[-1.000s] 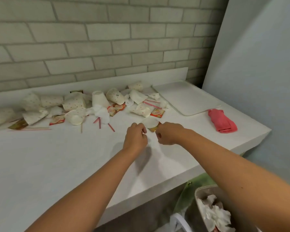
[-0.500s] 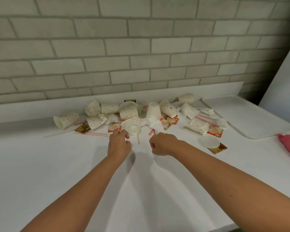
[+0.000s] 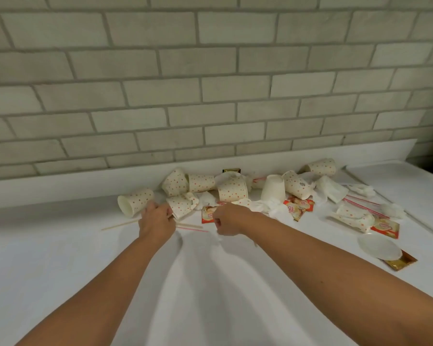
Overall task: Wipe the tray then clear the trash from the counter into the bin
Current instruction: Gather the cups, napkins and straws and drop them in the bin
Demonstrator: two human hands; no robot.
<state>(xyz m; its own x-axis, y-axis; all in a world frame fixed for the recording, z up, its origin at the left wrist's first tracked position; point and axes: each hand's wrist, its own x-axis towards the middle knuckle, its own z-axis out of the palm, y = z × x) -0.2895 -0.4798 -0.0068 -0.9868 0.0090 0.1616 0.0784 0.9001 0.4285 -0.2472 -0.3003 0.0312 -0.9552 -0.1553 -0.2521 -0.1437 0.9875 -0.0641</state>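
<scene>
Both bare forearms are extended over the white counter (image 3: 60,265) toward the trash (image 3: 231,189).

Left hand (image 3: 156,221): the fingers are bent down between a dotted cup (image 3: 135,202) lying on its side and a crushed cup (image 3: 181,207). Whether either is gripped cannot be told.

Right hand (image 3: 231,221): the fingers are curled in, just beside a red sachet (image 3: 207,215). Whether anything is held cannot be told.

A stirrer (image 3: 120,224) is seen left of the left hand, and a pink straw (image 3: 193,229) between the hands.

Well apart to the right, a white lid (image 3: 379,247) is laid partly over a gold sachet (image 3: 401,262).

Behind the hands the trash is spread along the brick wall (image 3: 210,96): dotted cups, one plain cup (image 3: 273,188), napkins, sachets.

The tray (image 3: 395,186) is located far right, beyond the pile, well apart from both hands.
</scene>
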